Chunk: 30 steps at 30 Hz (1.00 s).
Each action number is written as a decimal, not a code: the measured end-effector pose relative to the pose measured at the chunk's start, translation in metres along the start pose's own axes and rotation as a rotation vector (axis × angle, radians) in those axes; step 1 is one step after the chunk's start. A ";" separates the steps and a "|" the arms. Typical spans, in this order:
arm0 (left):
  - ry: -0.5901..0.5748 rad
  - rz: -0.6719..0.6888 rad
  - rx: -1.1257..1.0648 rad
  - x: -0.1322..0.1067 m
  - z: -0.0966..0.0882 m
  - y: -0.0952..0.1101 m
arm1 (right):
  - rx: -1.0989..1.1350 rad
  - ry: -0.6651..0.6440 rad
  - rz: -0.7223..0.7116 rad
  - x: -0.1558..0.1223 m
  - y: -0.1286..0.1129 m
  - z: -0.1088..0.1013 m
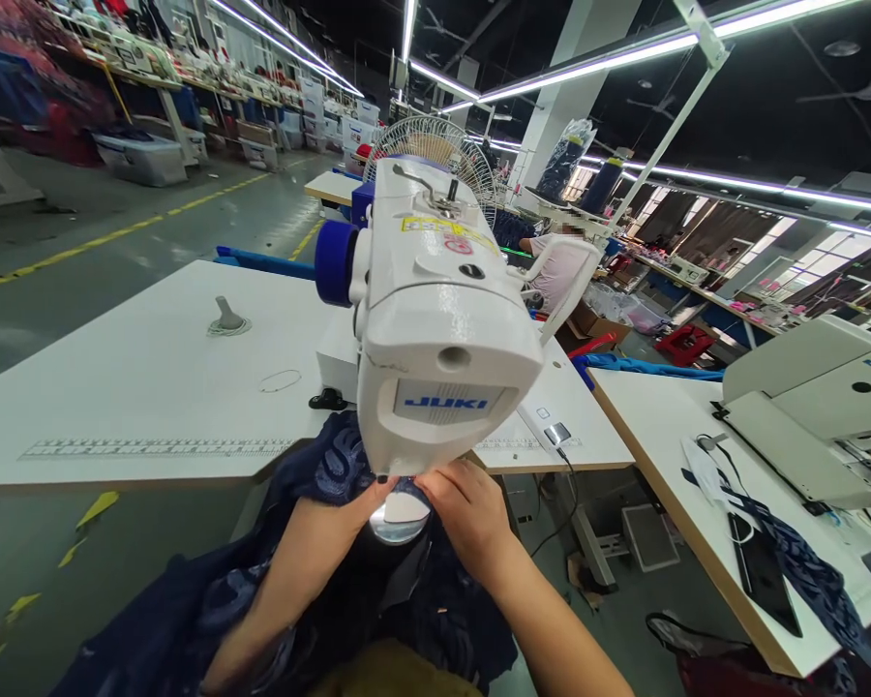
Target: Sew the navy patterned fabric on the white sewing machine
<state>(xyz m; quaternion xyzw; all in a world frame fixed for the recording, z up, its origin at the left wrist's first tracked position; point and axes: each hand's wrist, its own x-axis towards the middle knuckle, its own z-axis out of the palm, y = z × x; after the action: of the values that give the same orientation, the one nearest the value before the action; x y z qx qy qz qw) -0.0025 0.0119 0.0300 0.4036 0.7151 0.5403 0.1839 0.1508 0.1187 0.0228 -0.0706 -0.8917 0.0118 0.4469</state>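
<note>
A white sewing machine (pixel 446 319) with a blue handwheel stands straight in front of me. Dark navy patterned fabric (pixel 341 460) bunches around its lower end and drapes over my lap. At the left of the machine's lit bed end (pixel 399 518), my left hand (pixel 338 528) is closed on the fabric, thumb pointing in under the head. My right hand (pixel 471 503) grips the cloth from the other side, its fingers bent and pressed together. The machine head hides the needle area and some fingertips.
The white table (pixel 152 387) carries a printed ruler strip (pixel 160 448) and a grey stub with thread (pixel 225 318). To the right, another table holds a second machine (pixel 805 407), a black phone (pixel 762 576) and patterned cloth. A fan (pixel 435 145) and a seated person (pixel 552 271) are beyond.
</note>
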 end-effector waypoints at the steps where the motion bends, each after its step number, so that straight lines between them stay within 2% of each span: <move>1: 0.008 0.015 0.003 0.000 0.001 0.000 | -0.019 0.005 -0.014 0.001 0.000 0.000; 6: 0.067 0.026 0.014 0.000 0.003 -0.007 | -0.091 -0.002 -0.045 0.004 -0.002 -0.001; 11: 0.082 0.018 0.034 -0.001 0.003 -0.020 | -0.138 -0.061 -0.065 0.006 -0.003 -0.003; 16: 0.052 0.009 0.054 0.001 0.003 -0.018 | 0.024 -0.104 0.143 0.007 -0.004 -0.009; 20: 0.035 0.011 0.035 0.002 0.003 -0.016 | 0.174 -0.030 0.319 0.005 -0.006 -0.006; 26: -0.038 -0.058 0.078 0.000 -0.002 -0.018 | 0.306 0.056 0.371 0.000 -0.007 0.010; 30: -0.039 -0.006 0.114 0.002 -0.003 -0.018 | 0.364 0.013 0.428 -0.001 -0.005 0.013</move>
<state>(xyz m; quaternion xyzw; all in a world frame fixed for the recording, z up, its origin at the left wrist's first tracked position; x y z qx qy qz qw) -0.0128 0.0094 0.0146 0.4215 0.7423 0.4903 0.1761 0.1406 0.1146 0.0151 -0.1759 -0.8369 0.2652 0.4453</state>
